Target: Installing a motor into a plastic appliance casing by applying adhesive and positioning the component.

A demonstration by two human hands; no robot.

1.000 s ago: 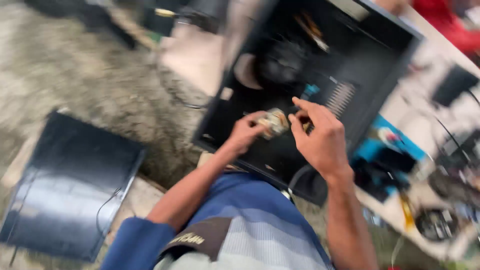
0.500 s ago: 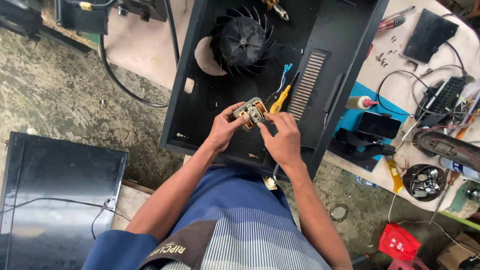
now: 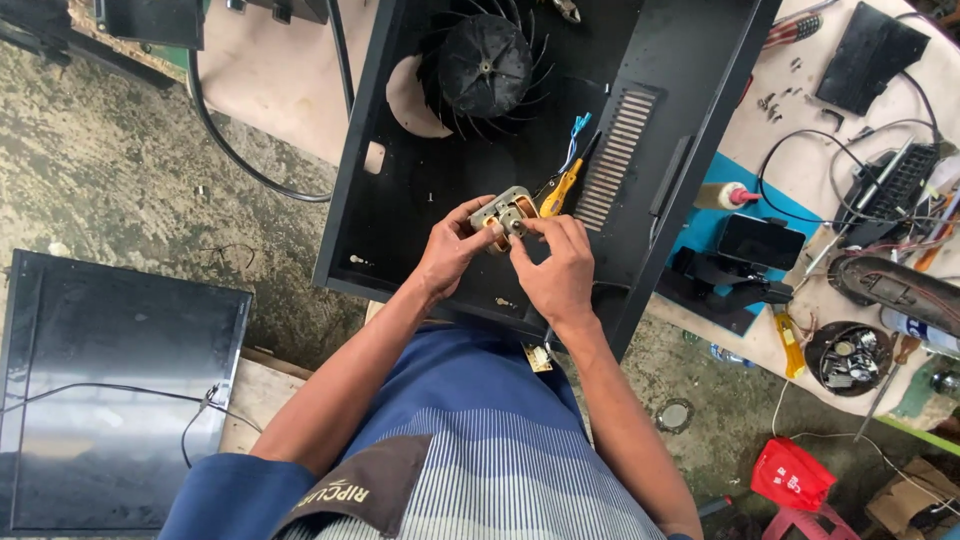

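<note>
Hands (image 3: 505,262) pinch small metal part (image 3: 505,212) above black casing (image 3: 430,190).

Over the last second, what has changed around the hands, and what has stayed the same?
Both hands, left and right, have kept hold of the small metal motor part, bringing it slightly nearer the body. The camera view steadied and shifted. The black casing, fan and yellow screwdriver stayed put.
</note>
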